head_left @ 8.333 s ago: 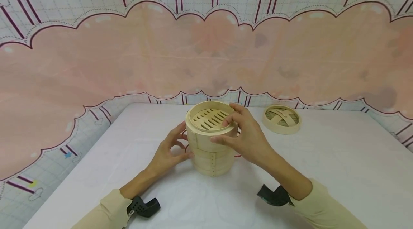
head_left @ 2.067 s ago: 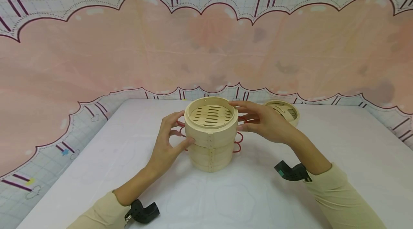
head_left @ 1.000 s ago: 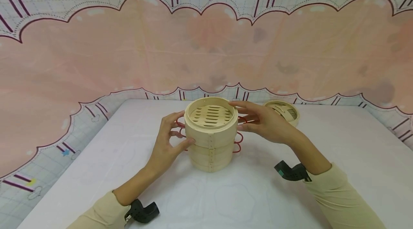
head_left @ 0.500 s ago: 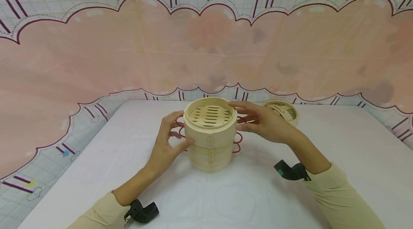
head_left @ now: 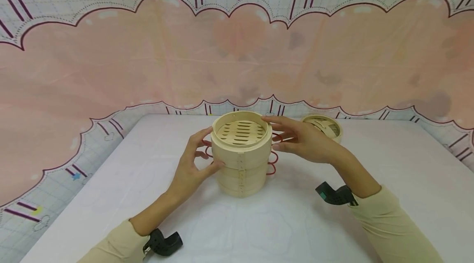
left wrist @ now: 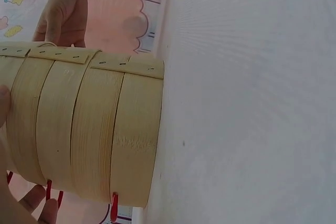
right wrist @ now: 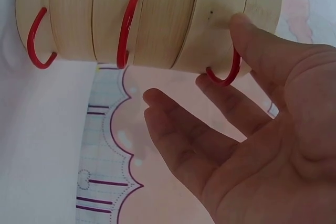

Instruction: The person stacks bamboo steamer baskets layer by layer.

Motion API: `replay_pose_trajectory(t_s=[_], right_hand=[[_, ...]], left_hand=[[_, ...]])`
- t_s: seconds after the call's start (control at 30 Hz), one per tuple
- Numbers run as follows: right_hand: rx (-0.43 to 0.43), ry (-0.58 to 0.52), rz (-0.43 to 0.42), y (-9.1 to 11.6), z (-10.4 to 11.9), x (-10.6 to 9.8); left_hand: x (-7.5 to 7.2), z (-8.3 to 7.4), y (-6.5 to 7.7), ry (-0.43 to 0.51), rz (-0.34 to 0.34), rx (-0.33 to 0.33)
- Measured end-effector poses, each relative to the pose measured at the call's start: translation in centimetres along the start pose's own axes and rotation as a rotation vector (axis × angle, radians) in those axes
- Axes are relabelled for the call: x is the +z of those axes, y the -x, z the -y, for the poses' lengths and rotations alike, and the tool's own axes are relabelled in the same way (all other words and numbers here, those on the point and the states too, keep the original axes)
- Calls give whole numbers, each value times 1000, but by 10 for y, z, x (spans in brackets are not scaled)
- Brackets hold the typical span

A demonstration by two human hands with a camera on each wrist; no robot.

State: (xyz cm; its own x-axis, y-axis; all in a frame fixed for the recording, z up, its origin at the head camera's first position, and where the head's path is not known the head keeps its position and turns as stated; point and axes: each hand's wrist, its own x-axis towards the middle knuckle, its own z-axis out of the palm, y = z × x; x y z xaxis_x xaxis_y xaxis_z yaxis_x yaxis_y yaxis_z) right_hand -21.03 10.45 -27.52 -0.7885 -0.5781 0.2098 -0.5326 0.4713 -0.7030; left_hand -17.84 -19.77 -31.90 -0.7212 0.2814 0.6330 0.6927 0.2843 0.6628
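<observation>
A round bamboo steamer (head_left: 242, 172) of three stacked tiers stands on the table, its red loop handles sticking out at the sides. The slatted floor of the top tier shows from above, bare. Stapled seams of the tiers line up at the front. My left hand (head_left: 190, 162) grips the stack's left side, thumb on the front and fingers reaching round behind. At the upper right, my right hand (head_left: 305, 139) holds the top tier by its side and rim. The right wrist view shows that thumb (right wrist: 252, 40) against the top tier beside a red handle (right wrist: 231, 72); the lower fingers are apart from the wood.
Behind my right hand lies the woven bamboo lid (head_left: 326, 125), partly covered by that hand. A white tabletop (head_left: 274, 230) spreads all round the steamer. A patterned pink and white backdrop (head_left: 222, 61) hangs behind and to the left. Black wrist cameras (head_left: 164, 242) sit at both cuffs.
Since 8.3 seconds ago, the top tier has turned so its seam meets the lower ones, and my right hand has shifted from the front rim to the right side. Lately, almost nothing moves.
</observation>
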Motion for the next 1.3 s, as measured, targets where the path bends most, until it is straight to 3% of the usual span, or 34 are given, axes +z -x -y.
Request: replay_pose_trajectory(t_s=[0.2, 0.47, 0.77, 1.0, 1.3], right_hand=[[-22, -31, 23, 1, 0, -1], [-40, -48, 29, 0, -1, 0], [-12, 47, 21, 8, -1, -12], [58, 133, -96, 25, -10, -29], [178, 113, -267, 50, -37, -57]], left_hand=[[0, 0, 1, -5, 7, -20], [-1, 3, 2, -12, 3, 2], [1, 5, 2, -11, -2, 34], [3, 3, 2, -4, 2, 54], [2, 4, 0, 6, 0, 54]])
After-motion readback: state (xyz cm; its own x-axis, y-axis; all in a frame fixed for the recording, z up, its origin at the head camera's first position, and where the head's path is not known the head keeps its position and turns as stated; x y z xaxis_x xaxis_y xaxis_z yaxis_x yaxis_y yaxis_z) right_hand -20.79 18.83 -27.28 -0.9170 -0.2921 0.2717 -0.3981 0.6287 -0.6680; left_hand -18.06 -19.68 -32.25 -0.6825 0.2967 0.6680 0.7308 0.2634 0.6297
